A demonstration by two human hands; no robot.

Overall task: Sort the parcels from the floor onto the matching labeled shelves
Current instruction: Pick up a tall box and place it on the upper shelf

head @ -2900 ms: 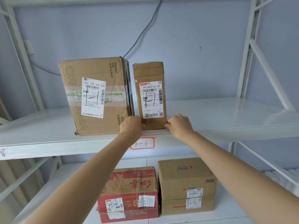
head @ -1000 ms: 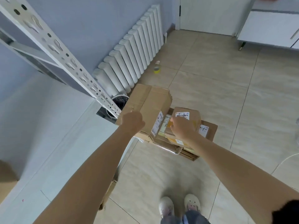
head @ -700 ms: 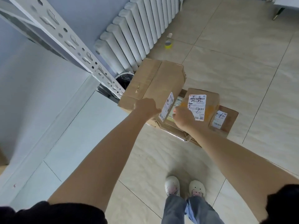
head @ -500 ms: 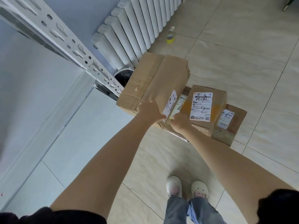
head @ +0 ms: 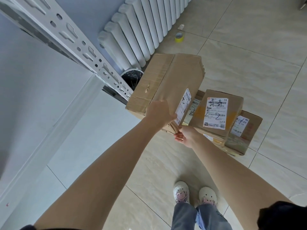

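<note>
Head view: both hands hold the big box (head: 167, 87), tilted, above the floor (head: 249, 60). The left hand (head: 159, 113) presses flat on its near side, fingers straight; the right hand (head: 186, 136) grips its lower corner from beneath. Just right of this box, a smaller box (head: 216, 112) lies on other parcels. The radiator (head: 141, 29) stands behind the big box.

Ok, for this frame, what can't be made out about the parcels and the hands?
Head view only:
- Big box: its label is seen edge-on, so the writing is unreadable.
- Right hand: fingertips hidden under that box's corner.
- Flat parcel beneath: mostly covered by the big box and the 2-2 parcel.
- Bottom box: label marking too small.
</note>
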